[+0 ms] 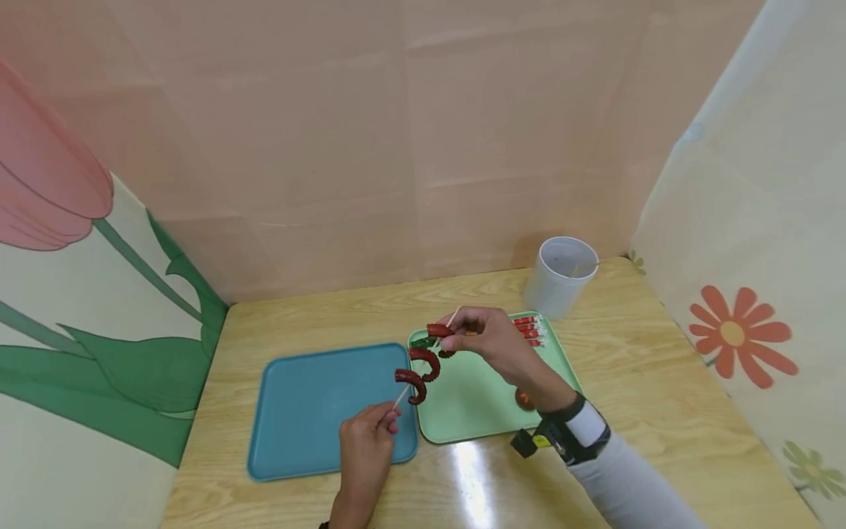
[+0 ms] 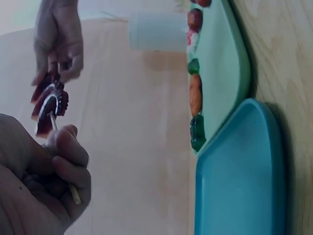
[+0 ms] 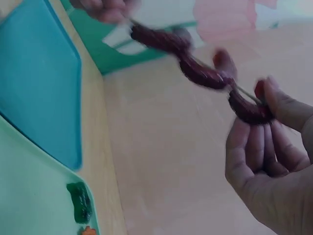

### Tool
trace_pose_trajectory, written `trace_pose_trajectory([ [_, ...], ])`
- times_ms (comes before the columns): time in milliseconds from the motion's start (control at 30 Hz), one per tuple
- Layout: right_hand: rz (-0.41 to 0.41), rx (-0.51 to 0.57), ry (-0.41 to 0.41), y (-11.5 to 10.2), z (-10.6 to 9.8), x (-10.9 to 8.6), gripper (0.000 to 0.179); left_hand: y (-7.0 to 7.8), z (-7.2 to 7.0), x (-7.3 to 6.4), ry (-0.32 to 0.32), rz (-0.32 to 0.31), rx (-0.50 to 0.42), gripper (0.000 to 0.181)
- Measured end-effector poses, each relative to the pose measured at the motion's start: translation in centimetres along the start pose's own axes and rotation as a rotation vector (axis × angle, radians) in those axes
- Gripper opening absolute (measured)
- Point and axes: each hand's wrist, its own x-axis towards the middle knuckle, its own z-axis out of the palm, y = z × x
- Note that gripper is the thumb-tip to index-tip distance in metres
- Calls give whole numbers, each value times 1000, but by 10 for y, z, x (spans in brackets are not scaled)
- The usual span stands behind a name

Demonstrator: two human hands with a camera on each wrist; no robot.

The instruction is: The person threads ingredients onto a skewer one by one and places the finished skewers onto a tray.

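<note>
A thin wooden skewer runs through several dark red, curled octopus tentacle pieces with bumpy undersides. My left hand pinches the skewer near its lower end, and a stub pokes out below the fingers in the left wrist view. At the upper end, my right hand holds the topmost tentacle piece between thumb and fingers. The skewer's tip shows just past that piece in the head view. Both hands are raised over the place where the blue tray meets the light green tray.
Along the green tray's far side lie green pieces, an orange piece and red-and-white sticks. A round reddish piece sits by my right wrist. A white tub with a thin stick stands behind the tray.
</note>
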Motion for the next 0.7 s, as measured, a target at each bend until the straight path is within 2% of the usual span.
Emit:
trace_pose_trajectory([
  [100,3,-2,-21,1,7,0,17,0,0,1,5,10,4,21],
  [267,21,-20,-11,6,14,0,20,-3,-1,0,22,14,20,22],
  [400,29,-60,-13,13,20,2,23,-7,-4,-2,22,-23,37,23],
  [500,34,-67,-16,18,22,3,29,-11,-11,0,-14,-134,37,22],
  [600,43,-90,-8,22,19,4,37,-19,-25,3,-38,-305,19,23],
  [700,61,-124,31,26,10,3,38,-34,-45,5,-36,-457,18,24],
])
